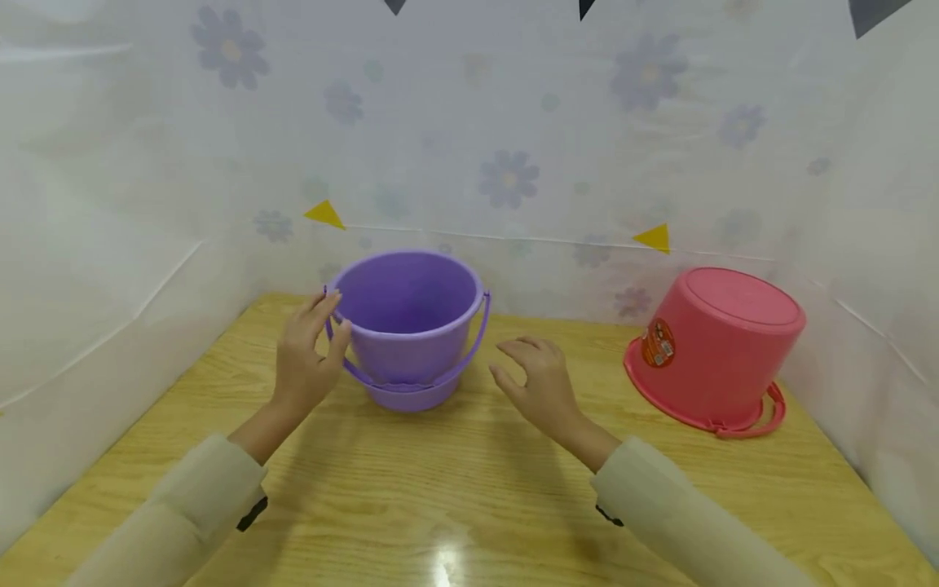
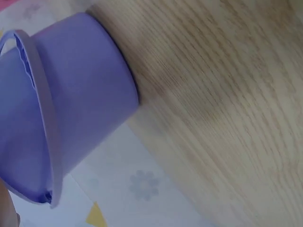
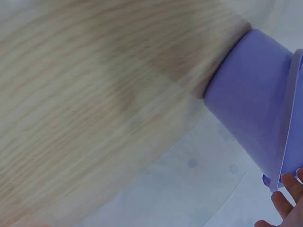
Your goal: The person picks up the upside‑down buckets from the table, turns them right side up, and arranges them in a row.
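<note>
A purple bucket [image 1: 411, 356] stands upright on the table, its mouth up and its handle [image 1: 477, 338] hanging down across the front. Beside its left rim is my left hand [image 1: 304, 355], thumb and fingers spread apart; whether the fingertips touch the rim I cannot tell. To the right of the bucket, my right hand [image 1: 543, 387] hovers with loosely bent fingers and nothing in them. Both wrist views show the purple bucket [image 2: 90, 90] sideways. At the lower right of the right wrist view, fingers [image 3: 282, 204] overlap the bucket's rim from that camera's angle.
A red bucket [image 1: 722, 359] sits upside down at the right of the wooden table [image 1: 425, 505], its handle [image 1: 770, 416] resting near the right edge. White flower-patterned sheeting [image 1: 440, 122] encloses the back and sides, with yellow triangles [image 1: 326, 214] on the back sheet.
</note>
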Demonstrator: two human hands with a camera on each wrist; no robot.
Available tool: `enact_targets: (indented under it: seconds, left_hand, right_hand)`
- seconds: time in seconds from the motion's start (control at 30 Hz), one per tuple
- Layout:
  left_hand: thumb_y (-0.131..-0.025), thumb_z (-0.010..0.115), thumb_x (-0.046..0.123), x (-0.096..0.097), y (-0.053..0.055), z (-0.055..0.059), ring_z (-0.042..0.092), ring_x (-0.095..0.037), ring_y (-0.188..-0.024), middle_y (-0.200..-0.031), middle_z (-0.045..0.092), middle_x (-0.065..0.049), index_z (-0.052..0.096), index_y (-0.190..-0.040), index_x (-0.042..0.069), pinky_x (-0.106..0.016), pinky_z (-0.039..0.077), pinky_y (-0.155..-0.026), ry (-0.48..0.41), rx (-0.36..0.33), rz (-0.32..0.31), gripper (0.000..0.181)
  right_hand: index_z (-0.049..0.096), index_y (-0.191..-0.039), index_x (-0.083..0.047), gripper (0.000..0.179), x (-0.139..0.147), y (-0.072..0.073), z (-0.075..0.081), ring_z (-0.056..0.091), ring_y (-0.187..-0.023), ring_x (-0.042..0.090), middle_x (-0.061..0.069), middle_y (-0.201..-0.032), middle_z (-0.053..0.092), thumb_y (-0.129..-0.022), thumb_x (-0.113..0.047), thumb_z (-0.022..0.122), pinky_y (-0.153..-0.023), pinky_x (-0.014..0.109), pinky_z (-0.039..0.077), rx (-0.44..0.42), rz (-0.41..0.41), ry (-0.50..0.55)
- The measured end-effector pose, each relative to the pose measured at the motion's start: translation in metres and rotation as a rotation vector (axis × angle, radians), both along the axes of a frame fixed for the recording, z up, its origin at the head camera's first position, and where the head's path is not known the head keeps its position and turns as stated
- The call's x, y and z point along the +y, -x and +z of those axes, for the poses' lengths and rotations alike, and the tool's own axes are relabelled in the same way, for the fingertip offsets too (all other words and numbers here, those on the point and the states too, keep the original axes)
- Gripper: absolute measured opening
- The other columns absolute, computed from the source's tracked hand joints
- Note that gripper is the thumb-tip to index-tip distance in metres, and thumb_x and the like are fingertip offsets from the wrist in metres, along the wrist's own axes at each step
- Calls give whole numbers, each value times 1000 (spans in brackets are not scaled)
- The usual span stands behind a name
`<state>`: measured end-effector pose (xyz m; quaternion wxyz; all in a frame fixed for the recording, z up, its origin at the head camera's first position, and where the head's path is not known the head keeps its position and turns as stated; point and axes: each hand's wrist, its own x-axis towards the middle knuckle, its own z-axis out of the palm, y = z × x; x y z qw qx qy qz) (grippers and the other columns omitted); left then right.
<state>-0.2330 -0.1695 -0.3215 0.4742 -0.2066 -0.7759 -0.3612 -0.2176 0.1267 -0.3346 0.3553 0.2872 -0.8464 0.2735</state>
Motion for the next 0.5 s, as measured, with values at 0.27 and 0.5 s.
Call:
enact_targets:
  seconds: [0.27,0.5]
  left_hand:
    - [-94,47,35,22,-14,0,58,-42,-107,-111,66,-22,63,-110,-8,-51,45,-92,240,266,-85,48]
    - [-95,46,34,39,-23,-1,59,-42,-104,-110,66,-22,64,-109,-7,-51,47,-87,360,376,-176,47]
  right_hand:
    - [70,-99,-2,30,23,-15,-15,61,-95,32,12,-96,71,-73,-17,76,-87,54,43,76,-40,-106]
    - [69,-105,-3,37,45,-31,-23,58,-101,34,14,-102,69,-72,-18,76,-91,64,38,23,-70,-158]
